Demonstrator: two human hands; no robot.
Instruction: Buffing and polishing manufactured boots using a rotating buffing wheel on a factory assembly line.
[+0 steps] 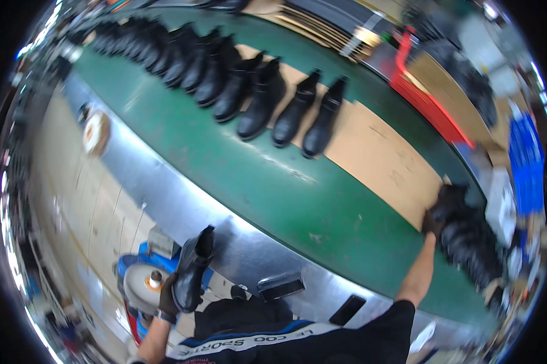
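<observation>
My left hand (168, 297), in a dark glove, grips a black ankle boot (192, 273) near its sole. The boot is held tilted in front of the steel edge of the bench, with its opening toward the bench. Out to the right, my right hand (430, 224), also gloved, reaches to a cluster of black boots (467, 242) and touches the nearest of them. Its fingers blend into the dark leather, so their grip is hidden. A long row of black ankle boots (261, 100) stands across the far side of the green bench top (225, 158).
A brown cardboard sheet (388, 158) lies under part of the row. Two dark flat objects, a case (280, 286) and a phone (347, 310), rest on the steel edge (225, 239). A round grey disc (141, 290) is beside my left hand. Red (431, 106) and blue crates (526, 158) stand far right.
</observation>
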